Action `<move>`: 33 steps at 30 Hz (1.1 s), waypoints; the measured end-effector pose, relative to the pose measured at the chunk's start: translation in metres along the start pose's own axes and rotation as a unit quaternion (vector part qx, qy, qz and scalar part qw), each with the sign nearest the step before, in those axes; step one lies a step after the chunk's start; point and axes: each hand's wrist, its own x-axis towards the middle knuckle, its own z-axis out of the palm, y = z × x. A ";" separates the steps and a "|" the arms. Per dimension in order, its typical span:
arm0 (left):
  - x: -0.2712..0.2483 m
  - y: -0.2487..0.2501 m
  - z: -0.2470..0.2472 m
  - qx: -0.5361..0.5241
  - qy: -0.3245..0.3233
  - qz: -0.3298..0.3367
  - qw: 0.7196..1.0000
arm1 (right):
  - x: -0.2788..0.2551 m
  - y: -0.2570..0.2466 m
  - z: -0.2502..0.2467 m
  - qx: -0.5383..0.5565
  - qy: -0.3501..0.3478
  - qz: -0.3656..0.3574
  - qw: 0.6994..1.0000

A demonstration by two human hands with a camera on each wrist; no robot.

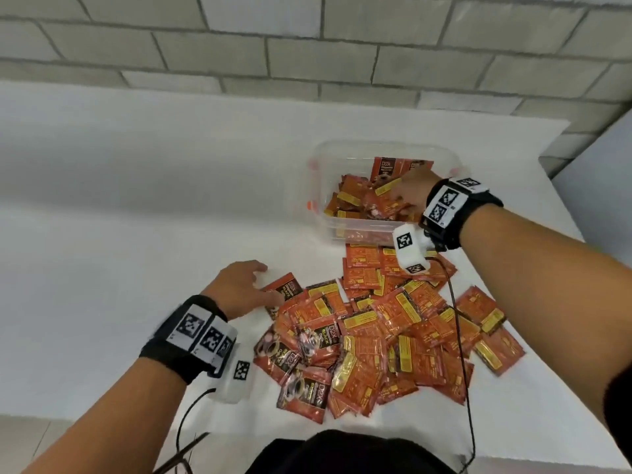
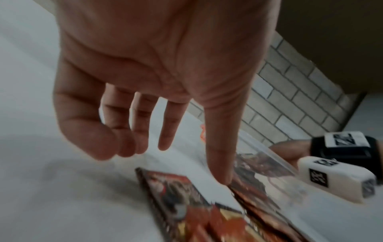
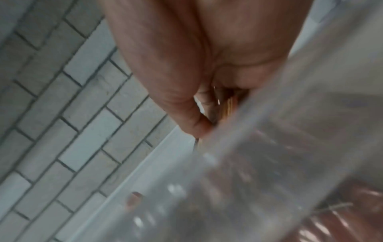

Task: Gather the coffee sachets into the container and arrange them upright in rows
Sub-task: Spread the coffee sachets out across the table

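The right hand (image 1: 408, 191) pinches sachets (image 3: 229, 104) inside the container (image 1: 383, 150); the left hand (image 1: 239, 285), fingers spread, touches a sachet (image 1: 284, 285) on the worktop (image 1: 136, 200).

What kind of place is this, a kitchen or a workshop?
Probably a staged recording space, not a kitchen: a bare white table against a grey block wall, coded marker bands on both wrists, and nothing else but coffee sachets and a clear container.

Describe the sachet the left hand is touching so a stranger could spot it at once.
Start at the big pile of orange sachets on the white table. At the pile's far-left corner, the left hand touches a single sachet. Unlike its yellow-panelled neighbours, it lies black face up, partly clear of the heap.
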 end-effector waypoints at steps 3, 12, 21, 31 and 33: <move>0.006 -0.003 0.014 0.064 0.008 0.017 0.998 | 0.001 0.002 0.007 -0.141 0.030 0.003 0.990; 0.016 0.012 0.026 0.130 0.029 0.029 0.991 | -0.029 0.015 -0.001 -0.153 0.120 -0.094 0.976; 0.029 0.017 0.026 0.155 0.037 0.037 0.986 | -0.121 0.073 0.035 -0.238 -0.078 -0.186 0.950; 0.029 0.009 0.004 -0.017 0.001 0.046 0.999 | -0.119 0.100 0.059 -0.317 -0.069 -0.194 0.926; 0.019 0.013 0.001 -0.017 -0.009 0.079 0.997 | -0.119 0.100 0.057 -0.300 -0.052 -0.185 0.934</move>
